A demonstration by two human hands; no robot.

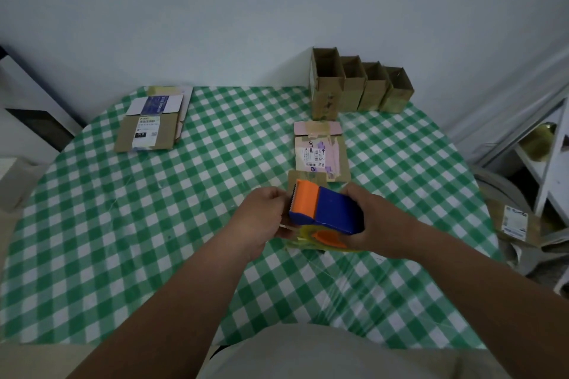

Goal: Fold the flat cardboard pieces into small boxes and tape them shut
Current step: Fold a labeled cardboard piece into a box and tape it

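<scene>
A blue and orange tape dispenser [326, 211] is held above the checked table [123, 240]. My right hand [374, 221] grips its blue body from the right. My left hand [261, 214] pinches at the tape end beside the orange cutter. A partly folded cardboard box [320, 151] with a pink flap and a shipping label lies just beyond the dispenser. A stack of flat cardboard pieces [151, 123] lies at the far left. Several folded open-topped boxes [357, 86] stand in a row at the far right by the wall.
A white shelf frame [551, 163] stands right of the table, with a tape roll [538, 141] on it. More flat cardboard with a label [514, 223] lies low on the right. The white wall runs behind the table.
</scene>
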